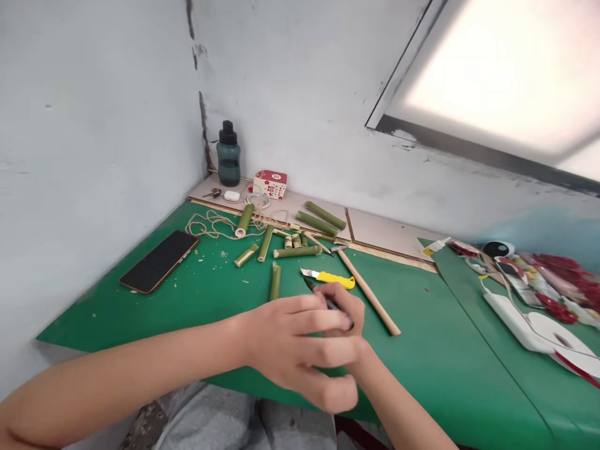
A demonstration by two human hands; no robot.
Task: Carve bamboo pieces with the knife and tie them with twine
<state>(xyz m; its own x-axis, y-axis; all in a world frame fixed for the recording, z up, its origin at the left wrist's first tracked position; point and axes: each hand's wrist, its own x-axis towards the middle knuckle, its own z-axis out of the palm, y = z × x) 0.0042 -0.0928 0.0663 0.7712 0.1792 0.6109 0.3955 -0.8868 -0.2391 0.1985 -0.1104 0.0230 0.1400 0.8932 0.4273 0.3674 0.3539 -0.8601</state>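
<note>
My left hand (300,344) reaches across in front of me over the green mat (422,325), fingers stretched and spread, overlapping my right hand. My right hand (344,306) lies partly behind it, fingers curled round a thin dark tool (313,286) whose tip points up-left. Just beyond the hands lies a yellow utility knife (330,277) and a long pale wooden stick (370,294). Several green bamboo pieces (295,252) lie scattered further back, one short piece (275,281) close to the left of the knife.
A black phone (159,260) lies at the mat's left. String (210,224), a dark bottle (229,155), a red and white box (270,184) and earbuds case sit in the back corner. White and red items (539,300) crowd the right side. Walls close in behind and left.
</note>
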